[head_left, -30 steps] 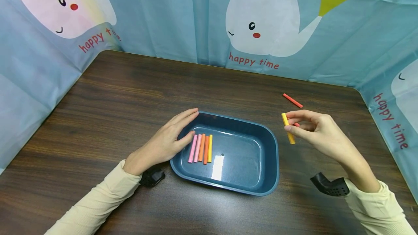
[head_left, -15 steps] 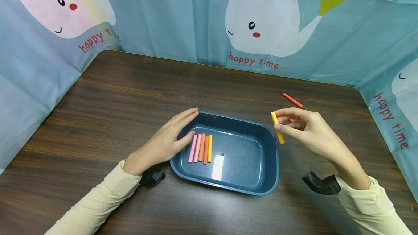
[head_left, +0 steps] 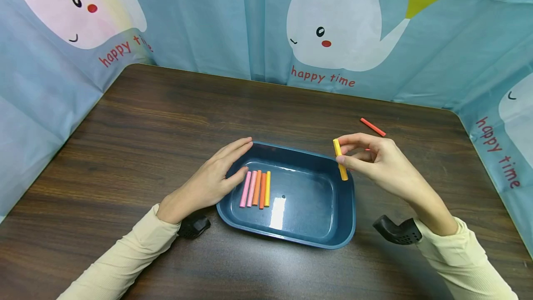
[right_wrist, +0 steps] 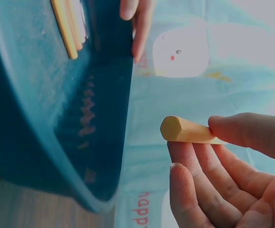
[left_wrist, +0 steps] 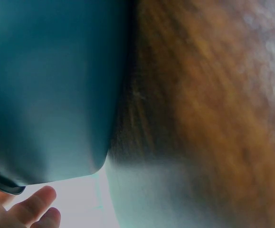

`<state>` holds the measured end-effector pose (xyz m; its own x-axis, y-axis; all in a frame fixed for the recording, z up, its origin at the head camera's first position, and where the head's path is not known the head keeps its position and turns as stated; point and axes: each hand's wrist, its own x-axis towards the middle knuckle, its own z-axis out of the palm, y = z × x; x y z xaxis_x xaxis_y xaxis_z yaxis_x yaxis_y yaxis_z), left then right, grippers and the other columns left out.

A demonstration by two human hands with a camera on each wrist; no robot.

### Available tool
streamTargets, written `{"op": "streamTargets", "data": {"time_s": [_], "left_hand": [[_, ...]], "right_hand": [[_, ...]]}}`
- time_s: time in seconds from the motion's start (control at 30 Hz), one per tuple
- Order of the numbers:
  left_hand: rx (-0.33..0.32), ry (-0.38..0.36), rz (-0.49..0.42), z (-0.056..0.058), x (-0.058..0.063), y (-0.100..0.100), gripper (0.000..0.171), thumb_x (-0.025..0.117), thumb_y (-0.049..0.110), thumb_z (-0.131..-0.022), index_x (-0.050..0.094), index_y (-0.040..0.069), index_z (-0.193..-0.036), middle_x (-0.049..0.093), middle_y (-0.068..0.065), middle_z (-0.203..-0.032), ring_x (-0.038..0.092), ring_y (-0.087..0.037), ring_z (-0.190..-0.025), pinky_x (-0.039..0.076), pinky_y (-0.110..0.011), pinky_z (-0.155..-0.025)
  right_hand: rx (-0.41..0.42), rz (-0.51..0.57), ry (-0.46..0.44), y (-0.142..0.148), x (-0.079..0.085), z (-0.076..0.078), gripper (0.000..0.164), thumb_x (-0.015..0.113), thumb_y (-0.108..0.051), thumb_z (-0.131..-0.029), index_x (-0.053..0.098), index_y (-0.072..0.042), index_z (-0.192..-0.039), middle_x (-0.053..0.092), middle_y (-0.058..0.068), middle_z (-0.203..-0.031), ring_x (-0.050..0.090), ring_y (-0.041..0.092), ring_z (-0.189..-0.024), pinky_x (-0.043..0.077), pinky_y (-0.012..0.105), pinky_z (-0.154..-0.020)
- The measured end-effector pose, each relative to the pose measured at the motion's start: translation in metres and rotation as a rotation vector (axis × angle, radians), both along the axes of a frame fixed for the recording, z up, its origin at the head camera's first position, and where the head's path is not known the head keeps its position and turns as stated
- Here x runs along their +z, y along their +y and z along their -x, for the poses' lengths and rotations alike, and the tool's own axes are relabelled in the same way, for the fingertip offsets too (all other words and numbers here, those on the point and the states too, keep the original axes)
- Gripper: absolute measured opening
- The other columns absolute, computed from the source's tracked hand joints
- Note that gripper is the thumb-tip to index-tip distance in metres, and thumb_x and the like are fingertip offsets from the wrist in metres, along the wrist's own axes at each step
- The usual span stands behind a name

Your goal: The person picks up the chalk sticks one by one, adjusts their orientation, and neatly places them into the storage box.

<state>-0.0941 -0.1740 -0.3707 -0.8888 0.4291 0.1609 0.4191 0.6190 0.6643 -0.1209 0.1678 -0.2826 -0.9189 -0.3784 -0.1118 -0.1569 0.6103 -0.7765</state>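
Note:
In the head view my right hand (head_left: 374,161) pinches a yellow chalk stick (head_left: 340,160) between thumb and fingertips, above the right end of a dark blue plastic tray (head_left: 287,240). The right wrist view shows the six-sided end of this yellow chalk (right_wrist: 173,129). My left hand (head_left: 210,177) rests on the tray's left rim with its fingers straight, its thumb near the chalk. Inside the tray, two pink chalks (head_left: 248,190), two orange chalks (head_left: 260,190) and another yellow chalk (head_left: 268,189) lie side by side at the left.
A red chalk (head_left: 373,127) lies on the dark wooden table (head_left: 166,124) behind my right hand. Another reddish piece is mostly hidden by that hand. A blue curtain (head_left: 266,22) printed with whales surrounds the table's back and sides.
My right hand has moved left with the yellow chalk, from beside the tray to above its right end. My left hand and the chalks in the tray have stayed in place.

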Motion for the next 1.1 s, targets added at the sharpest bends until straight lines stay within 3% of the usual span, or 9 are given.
{"op": "streamTargets", "data": {"time_s": [0.43, 0.77, 1.1], "left_hand": [[0.0, 0.0, 0.007, 0.001, -0.001, 0.0, 0.059, 0.059, 0.015, -0.098, 0.038, 0.004, -0.152, 0.031, -0.011, -0.161, 0.033, -0.03, -0.148, 0.032, -0.054, -0.118], [-0.003, 0.008, 0.005, 0.001, -0.002, 0.0, 0.059, 0.059, 0.014, -0.098, 0.038, 0.003, -0.151, 0.032, -0.013, -0.161, 0.033, -0.03, -0.147, 0.032, -0.055, -0.117], [0.0, -0.001, 0.011, 0.0, 0.0, 0.0, 0.06, 0.06, 0.016, -0.098, 0.037, 0.004, -0.152, 0.031, -0.011, -0.162, 0.033, -0.03, -0.148, 0.031, -0.053, -0.118]], "right_hand": [[0.02, 0.009, -0.041, -0.019, -0.004, 0.005, 0.037, 0.071, -0.019, -0.092, 0.062, -0.009, -0.127, 0.07, 0.01, -0.106, 0.073, 0.011, -0.083, 0.053, 0.026, -0.071], [0.092, 0.054, -0.072, -0.034, -0.018, 0.008, 0.035, 0.07, -0.01, -0.092, 0.063, -0.002, -0.125, 0.07, 0.013, -0.102, 0.072, 0.011, -0.076, 0.057, 0.03, -0.066], [0.133, 0.033, -0.087, -0.051, -0.023, 0.011, 0.033, 0.07, -0.011, -0.091, 0.064, -0.004, -0.122, 0.068, 0.01, -0.099, 0.07, 0.015, -0.074, 0.054, 0.028, -0.064]]}}
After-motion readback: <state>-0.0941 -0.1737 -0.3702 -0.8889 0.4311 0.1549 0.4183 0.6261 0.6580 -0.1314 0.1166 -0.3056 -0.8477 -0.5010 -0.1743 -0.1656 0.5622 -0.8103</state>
